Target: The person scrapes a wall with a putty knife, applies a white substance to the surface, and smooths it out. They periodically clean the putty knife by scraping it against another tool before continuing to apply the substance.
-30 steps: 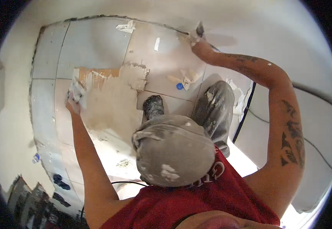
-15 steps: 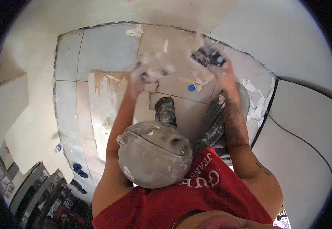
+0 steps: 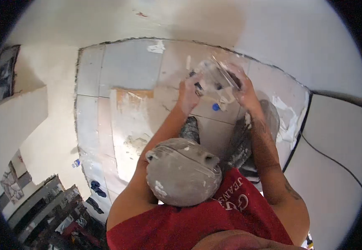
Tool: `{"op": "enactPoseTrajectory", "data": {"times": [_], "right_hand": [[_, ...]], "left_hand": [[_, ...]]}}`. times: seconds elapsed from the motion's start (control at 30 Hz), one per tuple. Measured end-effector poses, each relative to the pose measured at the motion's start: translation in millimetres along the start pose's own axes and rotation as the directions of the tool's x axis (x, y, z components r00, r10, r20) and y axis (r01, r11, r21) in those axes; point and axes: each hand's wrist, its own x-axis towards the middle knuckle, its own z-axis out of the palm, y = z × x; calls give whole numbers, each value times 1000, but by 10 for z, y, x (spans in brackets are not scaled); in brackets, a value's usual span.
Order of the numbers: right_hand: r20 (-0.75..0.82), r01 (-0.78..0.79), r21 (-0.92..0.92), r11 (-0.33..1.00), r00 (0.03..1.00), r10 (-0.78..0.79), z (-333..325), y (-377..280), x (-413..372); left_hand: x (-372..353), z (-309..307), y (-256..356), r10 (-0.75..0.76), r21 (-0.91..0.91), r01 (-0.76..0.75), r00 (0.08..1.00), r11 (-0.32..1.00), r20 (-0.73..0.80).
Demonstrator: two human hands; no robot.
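My left hand (image 3: 189,93) is closed round a motion-blurred, white-and-dark smeared thing (image 3: 208,73), whose kind I cannot tell. Close on its right, my right hand (image 3: 244,91) grips a flat blade-like tool (image 3: 226,71), seen nearly edge-on as a thin pale line with a dark part by the fingers. The two held things meet or overlap in this view, above the tiled floor. Just below them lie a blue bottle cap (image 3: 216,107) and pale torn scraps (image 3: 224,101).
A plaster-spotted grey cap or bent knee covering (image 3: 183,173) fills the lower middle. A stained board (image 3: 133,125) lies on the left. White wall (image 3: 272,29) rises ahead. Dark slatted pieces (image 3: 43,204) stand lower left; a black cable (image 3: 330,158) runs along the right.
My left hand has moved right, bringing its held thing up to the one in my right hand. The right-hand tool has turned edge-on. The view has shifted slightly.
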Motion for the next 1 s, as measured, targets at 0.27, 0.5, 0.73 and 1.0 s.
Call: {"op": "enactPoseTrajectory", "data": {"times": [0.27, 0.5, 0.73, 1.0], "right_hand": [[188, -50, -279, 959, 976, 106, 246, -124, 76], [224, -133, -399, 907, 945, 237, 211, 40, 112], [81, -7, -315, 949, 996, 35, 56, 217, 240], [357, 110, -589, 801, 924, 136, 479, 15, 620]], "left_hand": [[13, -86, 176, -28, -127, 16, 995, 992, -99], [-109, -336, 345, 631, 526, -641, 741, 560, 231], [-66, -443, 637, 168, 628, -87, 983, 773, -71], [284, -615, 435, 326, 693, -236, 945, 682, 1]]}}
